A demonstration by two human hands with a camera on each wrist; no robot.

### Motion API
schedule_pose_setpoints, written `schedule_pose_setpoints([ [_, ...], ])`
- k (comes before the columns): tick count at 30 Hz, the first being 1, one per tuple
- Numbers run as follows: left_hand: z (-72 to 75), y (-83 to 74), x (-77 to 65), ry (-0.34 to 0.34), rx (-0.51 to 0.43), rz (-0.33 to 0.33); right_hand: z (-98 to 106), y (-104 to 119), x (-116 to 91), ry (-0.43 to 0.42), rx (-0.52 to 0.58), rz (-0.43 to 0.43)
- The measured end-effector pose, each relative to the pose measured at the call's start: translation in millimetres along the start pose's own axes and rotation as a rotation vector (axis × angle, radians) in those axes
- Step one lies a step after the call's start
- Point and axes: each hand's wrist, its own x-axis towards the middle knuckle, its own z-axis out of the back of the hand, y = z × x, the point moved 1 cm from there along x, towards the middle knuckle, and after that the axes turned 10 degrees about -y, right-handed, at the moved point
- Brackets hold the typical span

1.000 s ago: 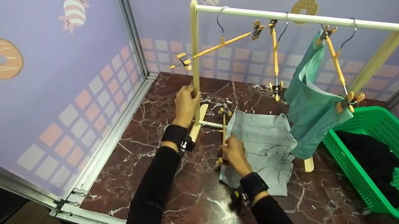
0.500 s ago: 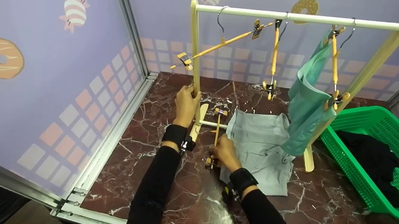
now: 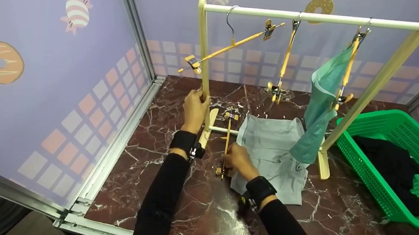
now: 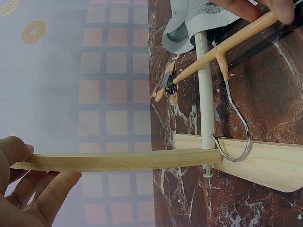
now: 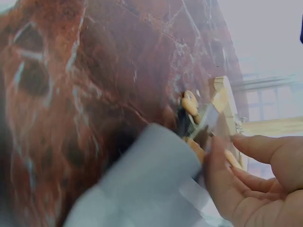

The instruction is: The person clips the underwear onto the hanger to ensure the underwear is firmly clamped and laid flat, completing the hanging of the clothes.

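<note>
My left hand (image 3: 195,113) grips the left post of a small wooden clothes rack (image 3: 204,50), thumb on one side and fingers on the other in the left wrist view. My right hand (image 3: 240,158) pinches the bar of a yellow clip hanger (image 3: 228,133), near its front clip, just above the table. In the left wrist view the hanger's metal hook (image 4: 242,127) lies by the rack's foot. Beside the right hand a grey pair of shorts or similar garment (image 3: 273,147) is spread flat, its left edge close to the hanger. The right wrist view is partly blurred.
Two bare clip hangers (image 3: 236,44) hang from the rack's rail (image 3: 261,12). Further right, a teal garment (image 3: 321,103) is clipped to another hanger. A green basket (image 3: 363,180) with black cloth (image 3: 390,167) stands at the right. A patterned wall (image 3: 67,96) bounds the left side.
My right hand has shifted slightly left with the hanger, away from the grey garment's edge. On the rail, the teal garment and the middle hanger have swung round. The left hand stays put.
</note>
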Motion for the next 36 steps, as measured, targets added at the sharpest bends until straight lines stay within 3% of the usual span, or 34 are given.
schedule_pose_setpoints([
  [11, 1.1, -0.1, -0.5, 0.016, 0.004, 0.012, 36.2, -20.9, -36.9, 0.078, -0.125, 0.279],
  [17, 6.3, 1.5, -2.2, 0.093, -0.035, 0.010, 64.4, -38.5, -57.4, 0.096, -0.211, 0.552],
  [21, 17.1, 4.0, -12.4, 0.161, -0.058, 0.032, 76.0, -52.1, -70.9, 0.094, -0.238, 0.711],
  [27, 39.1, 5.9, -56.6, 0.287, -0.009, 0.073, 75.2, -64.0, -89.6, 0.093, -0.233, 0.755],
  [31, 43.3, 7.6, -97.6, 0.481, 0.006, 0.082, 66.0, -62.8, -95.6, 0.064, -0.218, 0.786],
  [34, 41.8, 10.3, -125.5, 0.644, 0.067, 0.083, 57.6, -59.7, -96.4, 0.037, -0.219, 0.799],
  [36, 40.0, 12.1, -139.9, 0.717, 0.119, 0.077, 52.4, -58.1, -96.1, 0.027, -0.234, 0.799],
])
